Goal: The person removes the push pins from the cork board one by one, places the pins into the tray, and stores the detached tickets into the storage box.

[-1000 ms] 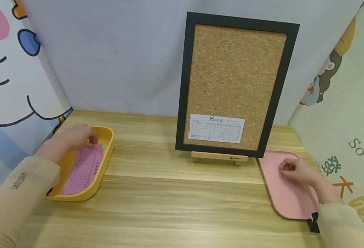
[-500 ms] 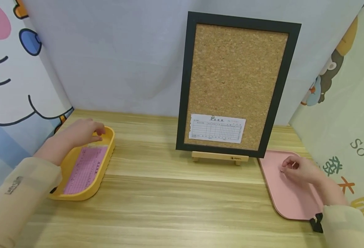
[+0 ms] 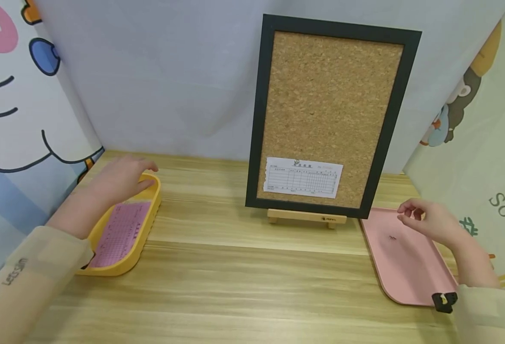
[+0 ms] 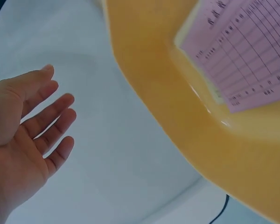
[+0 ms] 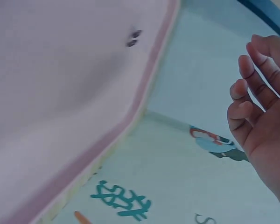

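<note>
Left hand (image 3: 121,179) released above yellow tray (image 3: 147,224), right hand (image 3: 428,222) loosely curled, pinch unclear, over pink tray (image 3: 407,277)

Both arms wear sheer beige sleeves, the left sleeve (image 3: 25,267) printed with small dark lettering.

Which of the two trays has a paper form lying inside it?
The yellow tray by the left hand; a pink form lies inside. The pink tray holds none.
</note>
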`<state>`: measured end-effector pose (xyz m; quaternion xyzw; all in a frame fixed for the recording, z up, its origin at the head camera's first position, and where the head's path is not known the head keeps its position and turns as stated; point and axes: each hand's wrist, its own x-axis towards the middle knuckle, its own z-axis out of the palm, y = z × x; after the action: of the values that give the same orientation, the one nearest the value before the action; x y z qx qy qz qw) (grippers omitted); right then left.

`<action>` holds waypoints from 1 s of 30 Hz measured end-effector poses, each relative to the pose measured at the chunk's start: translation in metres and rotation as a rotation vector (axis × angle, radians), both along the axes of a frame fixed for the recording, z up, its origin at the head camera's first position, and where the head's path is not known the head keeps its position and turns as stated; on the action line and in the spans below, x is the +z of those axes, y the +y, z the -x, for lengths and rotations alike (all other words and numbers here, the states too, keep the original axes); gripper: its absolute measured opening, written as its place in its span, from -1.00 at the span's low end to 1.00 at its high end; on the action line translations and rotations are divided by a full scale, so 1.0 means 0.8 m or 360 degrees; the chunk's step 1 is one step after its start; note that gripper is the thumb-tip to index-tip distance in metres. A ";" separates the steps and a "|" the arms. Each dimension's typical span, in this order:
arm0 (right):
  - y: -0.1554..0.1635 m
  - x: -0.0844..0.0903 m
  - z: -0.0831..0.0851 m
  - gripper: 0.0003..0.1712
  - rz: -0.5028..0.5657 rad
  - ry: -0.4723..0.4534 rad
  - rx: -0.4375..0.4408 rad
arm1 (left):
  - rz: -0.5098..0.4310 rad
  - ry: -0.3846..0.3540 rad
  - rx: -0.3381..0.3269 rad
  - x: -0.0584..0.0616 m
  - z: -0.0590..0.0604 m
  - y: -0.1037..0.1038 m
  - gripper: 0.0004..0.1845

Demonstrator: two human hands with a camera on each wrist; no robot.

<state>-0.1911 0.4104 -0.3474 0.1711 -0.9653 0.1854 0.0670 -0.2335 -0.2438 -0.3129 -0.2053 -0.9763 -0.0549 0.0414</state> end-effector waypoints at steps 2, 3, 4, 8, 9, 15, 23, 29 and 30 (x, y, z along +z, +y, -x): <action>-0.004 0.008 -0.001 -0.94 0.0007 0.0049 0.0008 | -0.0010 0.0070 -0.0003 0.004 -0.004 0.007 -0.68; -0.007 0.011 -0.001 -0.94 0.0007 0.0075 0.0009 | -0.0020 0.0095 0.0000 0.006 -0.006 0.011 -0.68; -0.009 0.014 -0.002 -0.94 0.0005 0.0105 0.0010 | -0.0020 0.0117 0.0005 0.008 -0.008 0.015 -0.69; -0.018 0.024 -0.003 -0.93 0.0036 0.0182 0.0033 | -0.0017 0.0189 0.0026 0.013 -0.015 0.029 -0.68; -0.020 0.026 -0.004 -0.92 0.0048 0.0203 0.0038 | -0.0022 0.0200 0.0032 0.015 -0.017 0.033 -0.67; -0.036 0.038 -0.007 -0.87 0.0070 0.0329 0.0021 | -0.0083 0.0309 0.0064 0.020 -0.026 0.053 -0.62; -0.065 0.056 -0.013 -0.84 0.0132 0.0548 -0.0067 | -0.0202 0.0497 0.0026 0.021 -0.037 0.078 -0.62; -0.094 0.069 -0.019 -0.83 0.0290 0.0693 -0.0115 | -0.0409 0.0666 -0.0003 0.013 -0.042 0.095 -0.64; -0.099 0.070 -0.019 -0.83 0.0308 0.0723 -0.0119 | -0.0449 0.0685 -0.0007 0.012 -0.042 0.098 -0.63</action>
<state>-0.1758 0.3312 -0.2910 0.1655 -0.9088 0.2313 0.3052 -0.1997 -0.1657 -0.3031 -0.2066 -0.9273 -0.1456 0.2762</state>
